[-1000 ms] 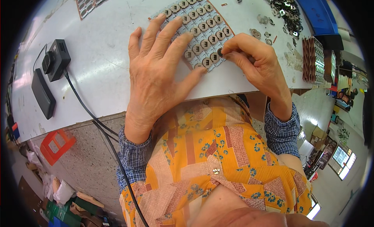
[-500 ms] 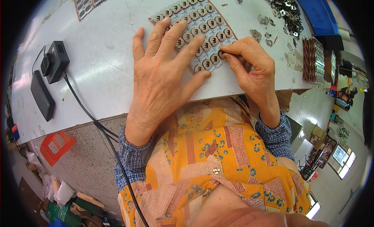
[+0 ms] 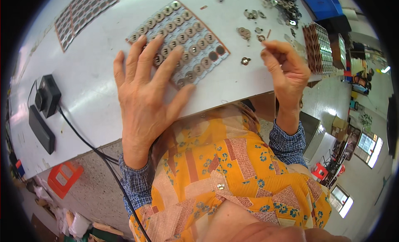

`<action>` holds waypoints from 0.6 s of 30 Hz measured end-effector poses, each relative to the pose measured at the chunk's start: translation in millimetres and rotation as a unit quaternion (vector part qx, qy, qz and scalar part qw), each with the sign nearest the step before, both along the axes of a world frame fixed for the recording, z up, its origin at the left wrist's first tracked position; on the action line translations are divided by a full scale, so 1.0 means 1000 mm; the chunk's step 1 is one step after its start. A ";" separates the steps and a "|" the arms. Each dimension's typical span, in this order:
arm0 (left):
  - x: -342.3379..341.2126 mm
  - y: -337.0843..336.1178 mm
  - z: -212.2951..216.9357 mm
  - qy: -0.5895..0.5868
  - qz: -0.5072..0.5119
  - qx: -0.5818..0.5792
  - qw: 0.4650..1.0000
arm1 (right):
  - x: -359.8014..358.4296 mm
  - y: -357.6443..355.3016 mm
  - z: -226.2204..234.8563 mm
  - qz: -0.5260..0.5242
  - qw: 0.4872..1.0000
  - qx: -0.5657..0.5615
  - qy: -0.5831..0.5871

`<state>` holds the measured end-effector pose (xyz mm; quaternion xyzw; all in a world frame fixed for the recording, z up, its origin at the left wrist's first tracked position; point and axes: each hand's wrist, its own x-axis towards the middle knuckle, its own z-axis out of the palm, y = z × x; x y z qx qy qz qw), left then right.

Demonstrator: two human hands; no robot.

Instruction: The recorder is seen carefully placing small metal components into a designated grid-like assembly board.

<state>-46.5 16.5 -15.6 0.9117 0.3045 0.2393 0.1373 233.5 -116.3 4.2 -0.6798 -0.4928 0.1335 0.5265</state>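
My left hand (image 3: 149, 77) lies spread on a pale panel (image 3: 224, 58) of small joined circuit boards, fingers over its left side and thumb at its near edge. Rows of round silvery metal pieces (image 3: 193, 49) sit on the panel. Two spots at the end of its near row show dark discs (image 3: 213, 55) instead. Off the panel's right side, my right hand (image 3: 286, 69) hovers over the table, thumb and forefinger slightly apart with nothing visible between them. A loose metal clip (image 3: 245, 61) lies left of its thumb, and another clip (image 3: 260, 38) just beyond its fingertips.
A heap of metal clips (image 3: 282, 7) lies at the far right, near a blue bin (image 3: 318, 5). Stacked panels (image 3: 318, 48) stand at the right edge. Another panel (image 3: 83, 17) lies far left. A black device (image 3: 50, 94) with a cable (image 3: 79, 127) sits on the left.
My right hand has left the panel's near row and moved right, leaving a round piece there. My left hand stays on the panel. The whole view has shifted, so the panel appears further left.
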 end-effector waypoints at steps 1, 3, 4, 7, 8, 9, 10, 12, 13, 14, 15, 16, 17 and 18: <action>0.000 0.000 0.000 0.003 0.004 -0.002 1.000 | 0.002 -0.004 -0.001 0.019 0.998 -0.039 -0.034; 0.001 0.000 0.000 0.002 0.011 -0.007 1.000 | -0.001 -0.010 -0.003 0.021 0.994 -0.104 -0.033; 0.002 0.000 0.000 0.001 0.009 -0.005 1.000 | -0.004 -0.013 -0.003 0.020 0.994 -0.105 -0.037; 0.002 -0.001 0.000 -0.002 0.010 -0.003 1.000 | -0.017 -0.015 -0.006 -0.006 0.991 -0.104 -0.087; 0.002 -0.001 -0.001 0.000 0.011 -0.001 1.000 | -0.020 -0.015 -0.006 0.010 0.989 -0.093 -0.118; 0.002 0.000 -0.001 0.002 0.013 0.000 1.000 | -0.023 -0.014 -0.007 0.024 0.985 -0.093 -0.145; 0.001 0.000 -0.001 0.005 0.012 0.003 1.000 | -0.023 -0.012 -0.008 0.026 0.986 -0.079 -0.145; 0.001 0.001 -0.001 -0.001 0.007 -0.003 1.000 | -0.023 -0.004 -0.013 0.039 0.957 -0.056 -0.281; 0.000 0.001 -0.001 0.000 0.009 -0.001 1.000 | -0.022 -0.003 -0.013 0.042 0.958 -0.054 -0.280; 0.000 0.000 -0.001 0.003 0.009 0.000 1.000 | -0.020 -0.001 -0.014 0.047 0.954 -0.059 -0.292; -0.001 0.000 -0.001 0.004 0.010 -0.003 1.000 | -0.019 0.001 -0.014 0.053 0.950 -0.063 -0.303; -0.001 0.000 -0.001 0.011 0.015 0.003 1.000 | -0.019 0.002 -0.013 0.058 0.951 -0.060 -0.299; 0.000 0.000 -0.001 0.006 0.014 0.003 1.000 | -0.018 0.004 -0.012 0.063 0.959 -0.069 -0.269; 0.000 0.000 -0.002 -0.004 0.013 0.000 1.000 | -0.018 0.005 -0.010 0.067 0.965 -0.081 -0.241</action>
